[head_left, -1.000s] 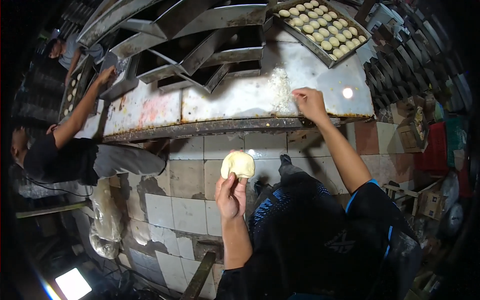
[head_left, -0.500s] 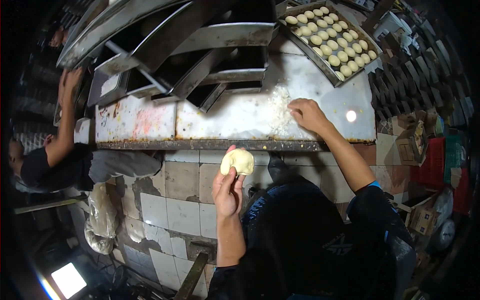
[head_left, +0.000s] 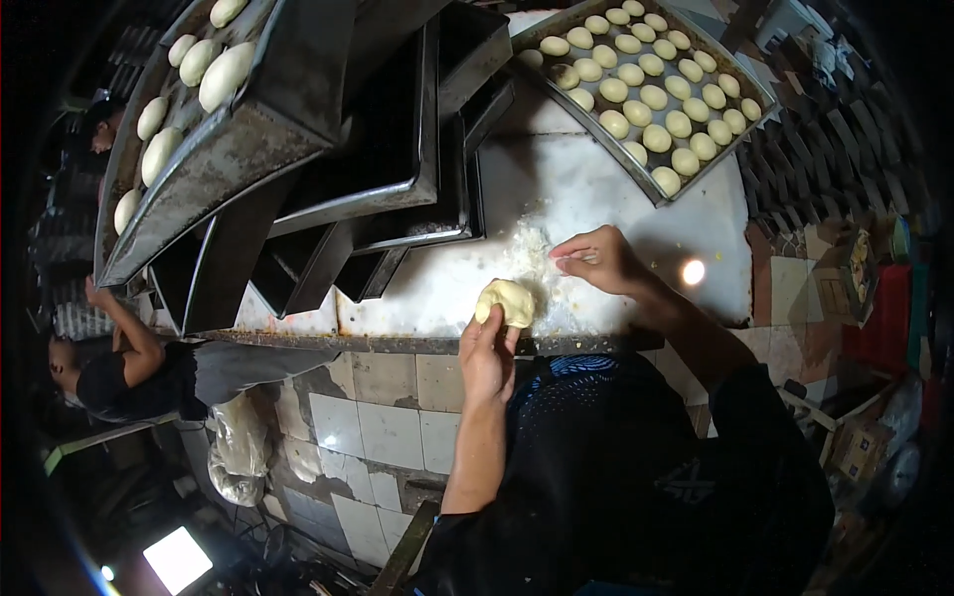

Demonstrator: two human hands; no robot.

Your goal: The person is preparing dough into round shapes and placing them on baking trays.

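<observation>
Left hand (head_left: 487,363) grasps a dough ball (head_left: 507,301) at frame centre, clear of the bench, while the right hand (head_left: 594,262), fingers loosely curled and holding nothing visible, rests on the floured worktop (head_left: 596,189).

pale yellow dough (head_left: 507,301), white floured table (head_left: 616,189)

We see the dough ball (head_left: 507,301) at the tabletop (head_left: 596,189) near edge, bun tray (head_left: 636,84) at far right corner, empty pans (head_left: 397,169) left.

Left hand (head_left: 487,360) holding dough ball (head_left: 508,301), right hand (head_left: 596,262) on floured counter (head_left: 596,189)
</observation>
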